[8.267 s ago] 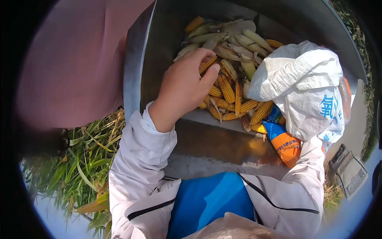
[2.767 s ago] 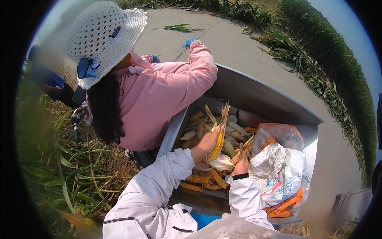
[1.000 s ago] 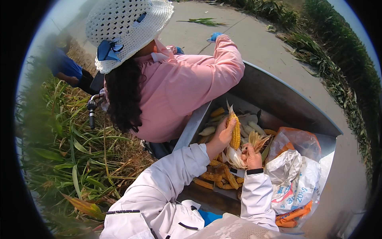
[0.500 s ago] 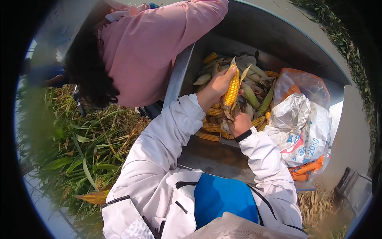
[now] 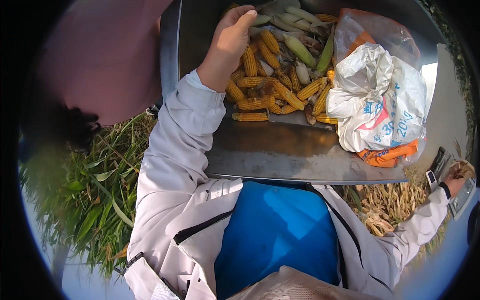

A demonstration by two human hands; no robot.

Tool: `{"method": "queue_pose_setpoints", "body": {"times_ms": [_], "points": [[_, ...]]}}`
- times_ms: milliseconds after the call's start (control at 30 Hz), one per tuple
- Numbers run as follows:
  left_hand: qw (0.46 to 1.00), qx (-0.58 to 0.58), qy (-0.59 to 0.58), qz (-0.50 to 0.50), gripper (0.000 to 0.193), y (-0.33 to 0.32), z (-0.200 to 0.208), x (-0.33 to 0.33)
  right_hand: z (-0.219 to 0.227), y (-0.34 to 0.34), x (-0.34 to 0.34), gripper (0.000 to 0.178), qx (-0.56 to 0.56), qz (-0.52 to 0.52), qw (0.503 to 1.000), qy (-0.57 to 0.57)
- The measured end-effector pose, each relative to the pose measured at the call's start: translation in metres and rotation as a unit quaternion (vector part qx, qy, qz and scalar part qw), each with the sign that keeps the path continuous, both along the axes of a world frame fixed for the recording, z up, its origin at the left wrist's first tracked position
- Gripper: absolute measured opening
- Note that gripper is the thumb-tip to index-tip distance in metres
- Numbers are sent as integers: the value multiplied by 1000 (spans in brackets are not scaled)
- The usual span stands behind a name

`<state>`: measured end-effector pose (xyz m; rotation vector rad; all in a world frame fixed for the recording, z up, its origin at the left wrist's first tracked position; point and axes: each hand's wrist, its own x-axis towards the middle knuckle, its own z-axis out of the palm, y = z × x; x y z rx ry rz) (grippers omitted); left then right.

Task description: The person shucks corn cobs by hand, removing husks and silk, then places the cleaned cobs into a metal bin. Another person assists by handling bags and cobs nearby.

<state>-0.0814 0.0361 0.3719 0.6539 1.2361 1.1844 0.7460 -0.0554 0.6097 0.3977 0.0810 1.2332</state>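
Note:
My left hand (image 5: pixel 231 40) is raised over the left part of the corn in a metal bin, its fingers loosely bent and the thumb stretched out. I see no cob in it. Beneath and beside it lie several husked yellow corn cobs (image 5: pixel 250 61). Far to the right, outside the bin, my right hand (image 5: pixel 455 184) is closed on a dry corn husk (image 5: pixel 467 170); the fingers are small and partly hidden there.
Green-husked ears (image 5: pixel 300 51) lie at the back of the metal bin (image 5: pixel 280 160). A white sack (image 5: pixel 365 100) and a clear plastic bag (image 5: pixel 405 42) stand at its right. Dry husks (image 5: pixel 385 200) lie outside. Close on the left is a person in pink (image 5: pixel 100 60). Green stalks (image 5: pixel 95 195) grow lower left.
My hands have parted. The husked cob has left my left hand, which stays over the pile. The right hand has swung far right, past the bin's edge, with husk. The view has shifted.

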Motion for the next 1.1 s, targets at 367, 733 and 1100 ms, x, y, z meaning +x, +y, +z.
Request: {"method": "queue_pose_setpoints", "body": {"times_ms": [367, 733, 1100], "points": [[988, 14, -143, 50, 23, -2, 6, 1, -216, 85, -455, 37, -9, -112, -60, 992], [992, -6, -16, 124, 25, 1, 10, -4, -578, 74, -660, 40, 33, -314, 20, 949], [995, 16, 60, 84, 33, -3, 13, -7, -608, 44, -668, 33, 399, -366, -288, 790]]}}
